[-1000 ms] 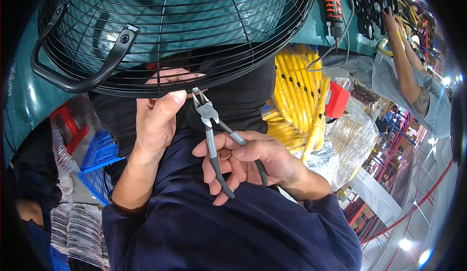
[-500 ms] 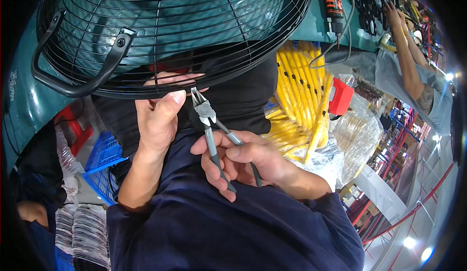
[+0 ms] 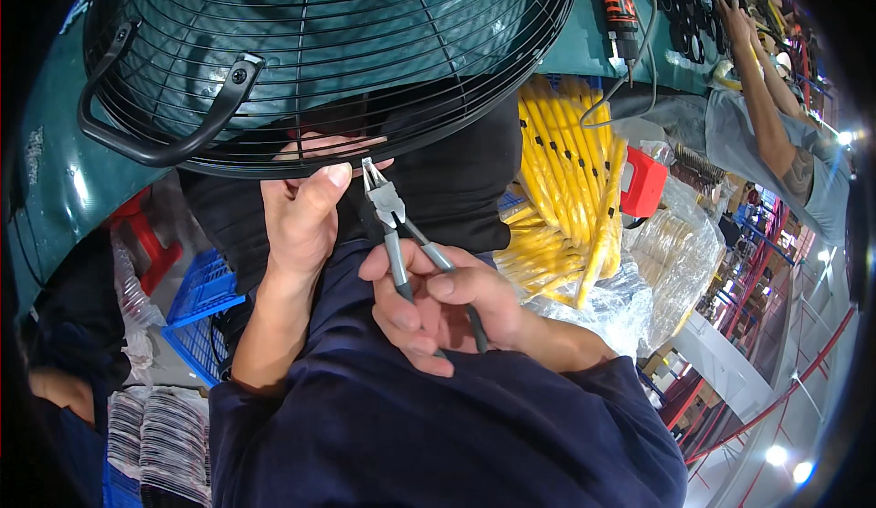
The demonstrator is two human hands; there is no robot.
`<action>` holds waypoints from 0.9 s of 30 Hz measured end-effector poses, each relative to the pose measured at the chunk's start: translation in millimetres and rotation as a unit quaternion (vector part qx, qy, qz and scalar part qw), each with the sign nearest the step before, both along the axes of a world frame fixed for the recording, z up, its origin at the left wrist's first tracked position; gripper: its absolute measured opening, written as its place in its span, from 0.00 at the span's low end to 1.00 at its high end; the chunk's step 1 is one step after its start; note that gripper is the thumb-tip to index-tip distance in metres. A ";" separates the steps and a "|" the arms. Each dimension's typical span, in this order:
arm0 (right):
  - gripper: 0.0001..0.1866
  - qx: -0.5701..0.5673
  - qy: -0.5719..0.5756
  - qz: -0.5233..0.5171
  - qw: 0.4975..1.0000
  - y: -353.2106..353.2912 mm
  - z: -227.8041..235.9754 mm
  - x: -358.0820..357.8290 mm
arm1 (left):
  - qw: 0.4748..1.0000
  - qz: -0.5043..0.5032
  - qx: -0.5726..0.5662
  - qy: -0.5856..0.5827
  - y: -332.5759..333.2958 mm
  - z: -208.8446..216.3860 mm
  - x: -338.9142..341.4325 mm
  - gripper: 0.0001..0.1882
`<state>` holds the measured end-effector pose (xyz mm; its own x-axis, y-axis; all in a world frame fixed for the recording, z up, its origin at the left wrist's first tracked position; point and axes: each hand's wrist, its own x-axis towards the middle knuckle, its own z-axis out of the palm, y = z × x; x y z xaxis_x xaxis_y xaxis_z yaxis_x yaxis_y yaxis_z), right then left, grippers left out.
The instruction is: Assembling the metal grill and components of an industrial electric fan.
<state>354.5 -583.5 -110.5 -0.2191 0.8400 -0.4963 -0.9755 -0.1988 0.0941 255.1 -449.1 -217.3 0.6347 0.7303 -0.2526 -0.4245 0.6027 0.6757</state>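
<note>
A black wire fan guard [image 3: 301, 70] with a curved black handle [image 3: 196, 134] leans over the green bench edge toward me. My left hand [image 3: 306, 207] grips its lower rim, thumb in front and fingers reaching behind the wires. Grey-handled pliers [image 3: 387, 202] are in my right hand [image 3: 447, 303], fingers around the two grips. Their jaws point up at the rim, close beside my left thumb tip, and stand slightly apart. Whether the jaws touch a wire, I cannot tell.
An orange and black electric screwdriver [image 3: 616, 6] with a grey cable hangs at the bench edge. Yellow wrapped tubes [image 3: 570, 171] lie right of my lap, near a red plastic piece [image 3: 644, 182]. Blue crates [image 3: 203, 289] stand at left. Another person's arm [image 3: 762, 98] reaches in at far right.
The fan guard has shifted slightly in the view. The pliers' grips have come a little closer together, with my right fingers curled in more. My left hand keeps its hold on the rim.
</note>
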 end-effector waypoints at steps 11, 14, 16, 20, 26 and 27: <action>0.32 -0.023 -0.151 0.113 0.982 2.7 0.9 7.9 | 1.000 -0.003 -0.001 0.000 1.0 1.3 1.6 0.15; 0.35 -0.030 -0.139 0.127 0.982 3.8 3.3 11.9 | 1.000 -0.010 0.003 -0.003 2.2 2.6 1.3 0.15; 0.37 -0.035 -0.128 0.139 0.981 3.8 4.5 12.9 | 1.000 -0.006 -0.009 0.004 1.5 3.3 0.6 0.15; 0.37 -0.026 -0.134 0.151 0.979 3.8 1.0 17.9 | 1.000 -0.015 -0.014 0.004 2.7 3.0 -2.1 0.17; 0.33 0.007 -0.198 0.165 0.966 1.1 -3.7 14.1 | 0.999 -0.033 -0.016 0.014 4.7 1.6 -3.4 0.18; 0.31 0.010 -0.294 0.197 0.935 0.0 -3.0 11.8 | 0.999 -0.034 -0.016 0.015 4.6 1.6 -3.4 0.18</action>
<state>366.2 -583.5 -113.6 -0.2073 0.7619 -0.6136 -0.7083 -0.5495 -0.4431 251.7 -444.5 -215.7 0.6735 0.6773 -0.2959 -0.3616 0.6511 0.6674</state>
